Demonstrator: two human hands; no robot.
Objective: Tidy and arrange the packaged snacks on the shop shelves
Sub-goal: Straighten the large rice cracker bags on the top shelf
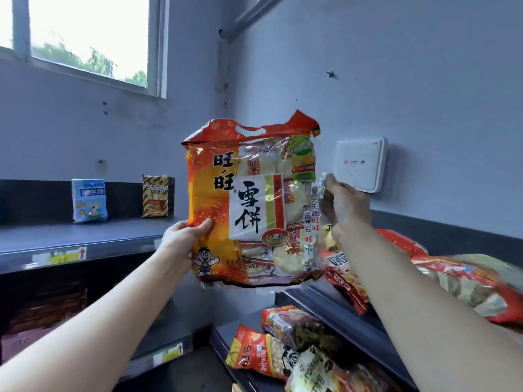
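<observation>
We hold the big rice-cracker bag [249,199] upright in the air at the corner, between the left shelf [113,233] and the heaped right shelf [458,239]. Our left hand [184,239] clamps its lower left edge, thumb on the front. Our right hand [348,205] pinches the film at its right side. We judge it best to stand it label-forward on the left shelf, just right of the striped packet [157,196], lowering it flat on its base so it does not topple.
</observation>
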